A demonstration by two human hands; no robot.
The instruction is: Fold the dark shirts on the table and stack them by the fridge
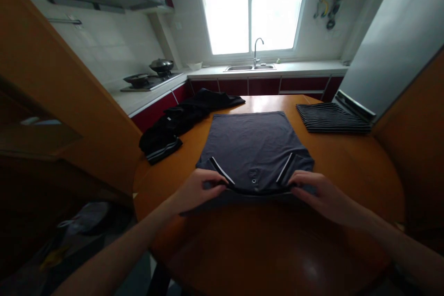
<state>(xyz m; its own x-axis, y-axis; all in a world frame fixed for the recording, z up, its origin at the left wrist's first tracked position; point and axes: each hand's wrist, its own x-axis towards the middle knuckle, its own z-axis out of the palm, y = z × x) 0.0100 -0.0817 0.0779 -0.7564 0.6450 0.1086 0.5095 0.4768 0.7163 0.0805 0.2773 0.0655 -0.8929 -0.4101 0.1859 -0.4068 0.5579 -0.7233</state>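
Observation:
A dark grey shirt (255,141) lies spread on the round wooden table (277,249), its black-and-white trimmed sleeve ends folded inward over the body. A small round badge or button shows near its front edge. My left hand (197,189) pinches the near edge of the shirt on the left, thumb against fingers. On the right, my right hand (317,194) grips the same edge in a like pinch. Between the two hands the edge is slightly raised, with a dark band along it.
Dark clothing (189,118) with a striped cuff lies in a heap at the table's left. A folded black striped cloth (331,118) is at the right. Beyond stand a counter with a sink (249,68), a stove with pans (161,65), and a fridge (391,41).

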